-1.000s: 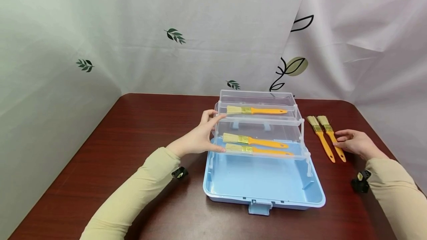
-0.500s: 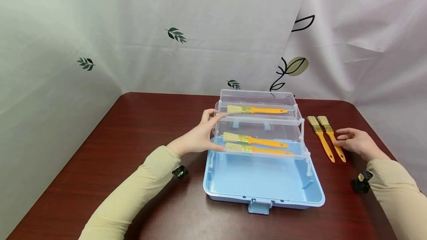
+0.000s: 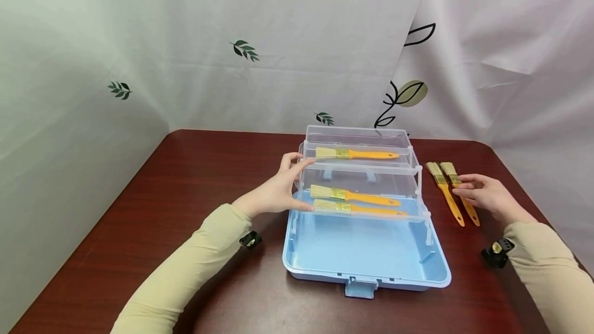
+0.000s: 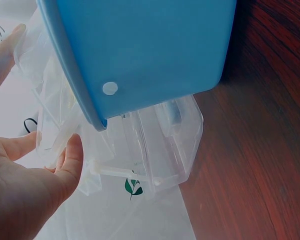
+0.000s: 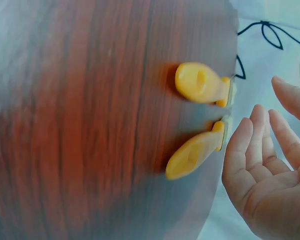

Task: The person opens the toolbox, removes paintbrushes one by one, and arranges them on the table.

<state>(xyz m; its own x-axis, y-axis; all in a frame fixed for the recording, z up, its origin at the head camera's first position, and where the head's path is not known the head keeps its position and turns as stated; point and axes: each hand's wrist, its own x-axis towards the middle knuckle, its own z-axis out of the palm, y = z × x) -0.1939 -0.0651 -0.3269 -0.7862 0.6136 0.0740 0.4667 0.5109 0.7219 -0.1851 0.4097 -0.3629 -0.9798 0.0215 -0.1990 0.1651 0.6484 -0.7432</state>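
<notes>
My left hand (image 3: 278, 189) holds the left side of the toolbox's clear trays, thumb at the lower tray (image 3: 366, 216) and fingers up by the upper one. In the left wrist view the fingers (image 4: 70, 162) lie against the clear plastic. One paintbrush (image 3: 371, 154) with a yellow handle lies in the upper tray, two more below. To the right of the box my right hand (image 3: 487, 195) hovers loosely over the right one of two paintbrushes (image 3: 468, 210) on the table. The right wrist view shows its fingers (image 5: 240, 145) apart from the brush handles.
The toolbox's light blue base (image 3: 362, 251) stands on the dark red table (image 3: 223, 164), its latch (image 3: 361, 288) facing front. The other loose paintbrush (image 3: 450, 202) lies just left of the right hand. A white curtain (image 3: 278, 86) closes off the back and sides.
My right hand has moved slightly left and farther up over the right-hand paintbrush. The left hand stays at the trays.
</notes>
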